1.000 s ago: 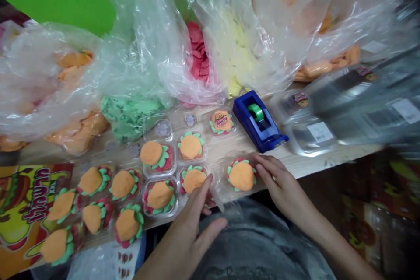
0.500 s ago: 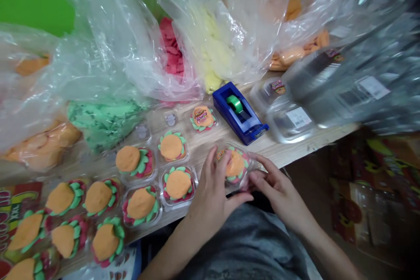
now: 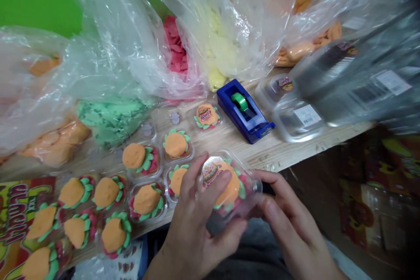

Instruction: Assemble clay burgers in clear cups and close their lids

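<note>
Between my two hands is a clear plastic box (image 3: 243, 164) with a burger-shaped candy (image 3: 231, 188) inside and a printed burger label on its lid. My left hand (image 3: 200, 218) wraps its left side, fingers over the lid and thumb below. My right hand (image 3: 288, 218) grips the right edge between thumb and fingers. Just beyond stands a blue tape dispenser (image 3: 244, 111) with a green roll. A labelled boxed burger (image 3: 207, 116) sits to its left. Several burgers in clear boxes, such as one boxed burger (image 3: 147, 201), stand in rows at the left.
Plastic bags of red pieces (image 3: 175, 48), yellow pieces (image 3: 213, 39), green pieces (image 3: 111, 116) and orange pieces (image 3: 305, 48) line the back. Clear lids (image 3: 298, 122) are stacked at the right near the wooden table's edge (image 3: 334, 138). Cartons (image 3: 357, 218) lie below, at the right.
The boxed burger in my hands has come up closer to the camera, and its label now faces me more plainly. Both hands have risen with it. The view has shifted slightly.
</note>
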`<act>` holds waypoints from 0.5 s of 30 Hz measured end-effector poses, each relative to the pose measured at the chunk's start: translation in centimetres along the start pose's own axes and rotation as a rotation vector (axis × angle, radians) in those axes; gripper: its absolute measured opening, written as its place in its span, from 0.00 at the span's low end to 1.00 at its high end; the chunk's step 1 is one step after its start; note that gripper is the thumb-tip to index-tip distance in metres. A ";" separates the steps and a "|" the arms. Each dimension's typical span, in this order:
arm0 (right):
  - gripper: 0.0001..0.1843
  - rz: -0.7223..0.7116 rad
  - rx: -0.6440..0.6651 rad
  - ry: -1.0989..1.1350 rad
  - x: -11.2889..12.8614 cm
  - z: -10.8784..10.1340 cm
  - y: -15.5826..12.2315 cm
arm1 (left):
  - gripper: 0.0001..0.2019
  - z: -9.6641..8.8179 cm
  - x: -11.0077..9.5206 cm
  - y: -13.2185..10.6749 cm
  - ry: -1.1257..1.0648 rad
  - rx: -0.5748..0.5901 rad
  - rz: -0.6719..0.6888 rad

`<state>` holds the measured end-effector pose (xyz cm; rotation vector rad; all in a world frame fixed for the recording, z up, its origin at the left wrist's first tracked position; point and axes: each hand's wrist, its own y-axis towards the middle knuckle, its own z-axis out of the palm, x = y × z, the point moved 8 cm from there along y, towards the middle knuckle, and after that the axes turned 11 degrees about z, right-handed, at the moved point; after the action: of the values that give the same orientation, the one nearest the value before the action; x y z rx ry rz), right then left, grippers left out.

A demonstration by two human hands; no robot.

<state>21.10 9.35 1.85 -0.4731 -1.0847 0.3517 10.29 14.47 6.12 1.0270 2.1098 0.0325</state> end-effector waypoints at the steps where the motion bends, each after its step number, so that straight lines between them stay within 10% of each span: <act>1: 0.13 0.010 0.002 -0.008 -0.1 0.0 0.0 | 0.28 -0.2 -0.2 0.0 0.022 0.011 0.021; 8: 0.10 0.056 -0.047 -0.005 -0.6 0.2 0.0 | 0.25 -0.9 -1.1 -0.3 0.021 0.027 0.072; 15: 0.13 -0.070 -0.160 -0.058 -1.5 -0.4 -0.2 | 0.16 -1.9 3.6 -3.9 -0.622 -0.532 -0.687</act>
<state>20.78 8.38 0.63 -0.5681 -1.1883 0.2186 5.13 14.82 3.81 -0.0416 1.6299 -0.0563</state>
